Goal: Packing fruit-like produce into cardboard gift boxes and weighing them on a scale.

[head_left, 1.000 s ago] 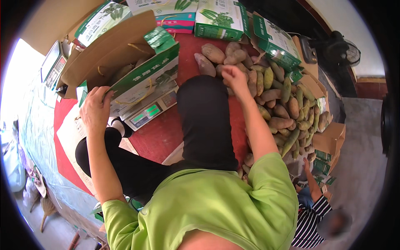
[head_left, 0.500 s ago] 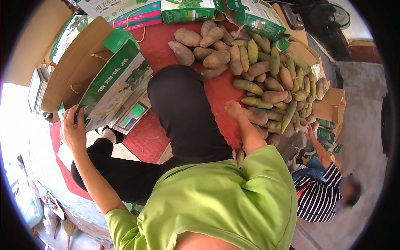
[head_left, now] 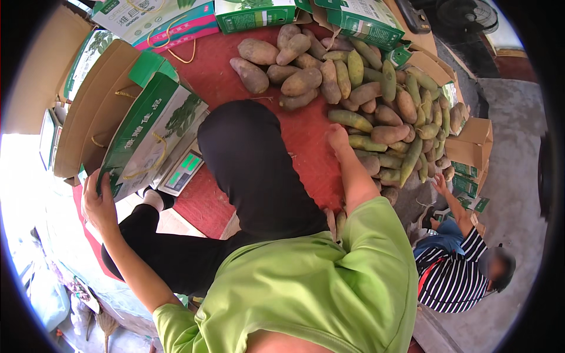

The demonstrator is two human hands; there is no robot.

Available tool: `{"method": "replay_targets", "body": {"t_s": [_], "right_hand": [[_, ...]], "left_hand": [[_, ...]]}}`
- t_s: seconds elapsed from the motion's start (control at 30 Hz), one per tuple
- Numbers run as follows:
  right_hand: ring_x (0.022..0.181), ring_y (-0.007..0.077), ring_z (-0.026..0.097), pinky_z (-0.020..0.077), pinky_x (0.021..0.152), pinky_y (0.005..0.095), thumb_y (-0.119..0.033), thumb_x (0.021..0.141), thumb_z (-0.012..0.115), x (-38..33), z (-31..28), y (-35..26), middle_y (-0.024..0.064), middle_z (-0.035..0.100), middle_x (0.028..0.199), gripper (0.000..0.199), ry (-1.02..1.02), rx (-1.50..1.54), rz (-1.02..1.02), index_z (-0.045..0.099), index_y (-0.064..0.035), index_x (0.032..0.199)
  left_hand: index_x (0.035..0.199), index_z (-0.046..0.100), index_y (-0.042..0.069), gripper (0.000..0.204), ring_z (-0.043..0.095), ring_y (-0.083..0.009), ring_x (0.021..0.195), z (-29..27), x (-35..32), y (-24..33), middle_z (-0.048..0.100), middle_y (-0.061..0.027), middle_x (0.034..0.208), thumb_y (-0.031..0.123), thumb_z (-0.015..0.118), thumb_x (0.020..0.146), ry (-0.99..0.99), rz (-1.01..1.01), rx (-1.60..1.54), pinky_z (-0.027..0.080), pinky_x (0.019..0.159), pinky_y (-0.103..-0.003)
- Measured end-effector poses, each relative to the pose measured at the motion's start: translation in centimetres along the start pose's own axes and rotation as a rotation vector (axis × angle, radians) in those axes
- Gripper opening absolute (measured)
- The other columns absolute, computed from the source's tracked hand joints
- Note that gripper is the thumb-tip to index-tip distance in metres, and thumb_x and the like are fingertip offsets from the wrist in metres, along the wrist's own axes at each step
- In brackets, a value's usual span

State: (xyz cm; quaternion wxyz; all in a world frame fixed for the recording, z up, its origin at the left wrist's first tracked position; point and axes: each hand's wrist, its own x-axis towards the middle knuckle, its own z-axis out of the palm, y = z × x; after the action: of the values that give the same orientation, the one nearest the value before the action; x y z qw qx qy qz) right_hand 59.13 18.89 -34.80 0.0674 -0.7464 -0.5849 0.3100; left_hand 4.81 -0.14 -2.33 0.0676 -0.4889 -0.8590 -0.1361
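Observation:
My left hand (head_left: 99, 203) grips the near edge of an open green-and-white carton (head_left: 150, 132), thumb and fingers on either side of the cardboard. The carton stands tilted on a digital scale (head_left: 183, 170) with a lit green display. My right hand (head_left: 337, 138) is curled into a fist beside the vegetable pile, close to the end of a yellow-green cucumber (head_left: 351, 120). Nothing shows in that fist, though its underside is hidden. Brown tubers (head_left: 301, 82) that look like sweet potatoes lie mixed with the cucumbers on the red surface (head_left: 309, 138).
My bent knee in black trousers (head_left: 247, 153) rises between the carton and the pile. More cartons (head_left: 259, 20) line the far edge. On the right, a person in a striped top (head_left: 453, 282) reaches toward the pile's edge. A black fan (head_left: 468, 17) stands at the far right.
My right hand has moved slightly up and right toward the cucumbers. My left hand still grips the carton. My knee and the carton appear farther left in the view.

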Motion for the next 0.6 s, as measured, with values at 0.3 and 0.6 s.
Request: {"method": "replay_targets", "body": {"t_s": [0.3, 0.6], "right_hand": [[0.088, 0.0262, 0.059, 0.049, 0.072, 0.0407, -0.023, 0.082, 0.066, 4.7, -2.8, -2.6, 0.0088, 0.06, 0.107, 0.043, -0.027, 0.642, 0.436, 0.053, -0.009, 0.121], [0.114, 0.0347, 0.045, 0.0477, 0.081, 0.0457, -0.028, 0.081, 0.069, 7.1, -3.2, -5.9, 0.0117, 0.037, 0.137, 0.069, -0.008, 1.031, 0.55, 0.032, -0.0121, 0.137]], "left_hand": [[0.097, 0.064, 0.007, 0.014, 0.063, -0.0235, 0.078, 0.0, 0.1, 0.4, 0.065, -0.0073, 0.087, 0.014, 0.061, 0.085, 0.031, 0.028, -0.016, 0.047, 0.07, -0.032], [0.096, 0.064, 0.006, 0.014, 0.063, -0.0235, 0.078, 0.3, 0.1, -0.2, 0.066, -0.0076, 0.087, 0.011, 0.062, 0.084, 0.041, 0.022, -0.012, 0.047, 0.071, -0.031]]}}
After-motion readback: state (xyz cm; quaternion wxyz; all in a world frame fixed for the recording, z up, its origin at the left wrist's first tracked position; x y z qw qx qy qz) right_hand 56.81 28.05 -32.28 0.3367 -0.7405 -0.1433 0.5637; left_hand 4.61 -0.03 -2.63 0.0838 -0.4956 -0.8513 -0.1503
